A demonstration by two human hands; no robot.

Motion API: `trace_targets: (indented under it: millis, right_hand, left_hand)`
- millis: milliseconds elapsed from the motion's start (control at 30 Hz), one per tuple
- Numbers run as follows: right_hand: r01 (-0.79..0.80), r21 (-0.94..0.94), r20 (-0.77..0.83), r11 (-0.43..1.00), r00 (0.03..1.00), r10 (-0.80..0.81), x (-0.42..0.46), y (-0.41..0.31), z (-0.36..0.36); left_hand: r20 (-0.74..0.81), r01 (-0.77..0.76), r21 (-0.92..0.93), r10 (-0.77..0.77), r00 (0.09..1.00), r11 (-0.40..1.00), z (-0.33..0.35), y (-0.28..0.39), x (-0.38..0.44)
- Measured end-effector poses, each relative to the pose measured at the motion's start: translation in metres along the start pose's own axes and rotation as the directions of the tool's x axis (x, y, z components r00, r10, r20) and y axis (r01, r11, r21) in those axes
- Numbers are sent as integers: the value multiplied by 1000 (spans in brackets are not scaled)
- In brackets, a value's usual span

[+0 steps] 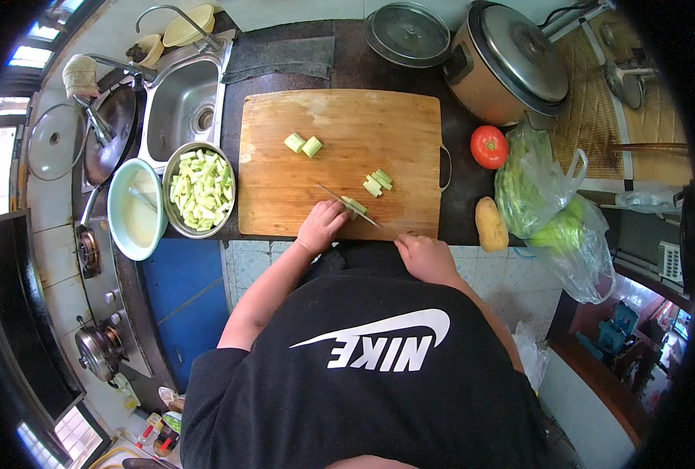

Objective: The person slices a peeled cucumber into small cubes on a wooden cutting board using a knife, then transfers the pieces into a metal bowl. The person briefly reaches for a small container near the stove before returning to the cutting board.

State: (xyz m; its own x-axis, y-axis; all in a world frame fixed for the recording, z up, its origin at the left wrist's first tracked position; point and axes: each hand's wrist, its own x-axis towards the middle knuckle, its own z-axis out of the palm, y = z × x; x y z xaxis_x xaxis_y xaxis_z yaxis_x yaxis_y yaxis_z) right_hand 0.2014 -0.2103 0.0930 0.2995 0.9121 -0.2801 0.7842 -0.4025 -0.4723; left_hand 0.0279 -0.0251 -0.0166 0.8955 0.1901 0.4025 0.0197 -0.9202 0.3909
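Near the front edge of a wooden cutting board (347,129), my right hand (426,255) grips a kitchen knife (347,204) by its handle. The blade slants up to the left across a pale green vegetable piece (356,205). My left hand (325,223) presses its fingertips on that piece, just left of the blade. Several cut vegetable strips (378,182) lie together farther back on the right. Two thick vegetable chunks (303,145) rest side by side at the back left of the board. How far the blade has gone into the piece is too small to tell.
Left of the board stand a steel bowl (233,202) of cut pieces and a light-blue basin (113,205) of cloudy liquid, by the sink (180,108). To the right are a tomato (489,147), a potato (491,224), bagged greens (526,176) and a large rice cooker (488,76).
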Motion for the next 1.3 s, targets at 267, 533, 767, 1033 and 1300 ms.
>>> trace_targets:
  millis: [267, 533, 767, 1033, 1300]
  right_hand:
    - [-54, -52, 25, 997, 998, 55, 0, -7, 6]
    - [-88, -18, 54, 996, 995, 89, 2, -12, 1]
    - [-62, -107, -51, 992, 997, 57, -2, -13, -3]
    - [-69, -108, -41, 992, 997, 65, -1, -8, -15]
    - [-103, -58, 38, 993, 994, 106, -3, -11, 0]
  left_hand:
    - [-15, -7, -41, 6, 1000, 999, -1, -4, 0]
    - [-8, -12, -82, 11, 1000, 997, 1, -8, -2]
    - [-18, 17, -89, -19, 1000, 996, -4, -6, 3]
    - [-37, 22, -96, -26, 999, 995, -3, -5, 4]
    - [-33, 0, -89, -3, 999, 996, 0, -7, 0]
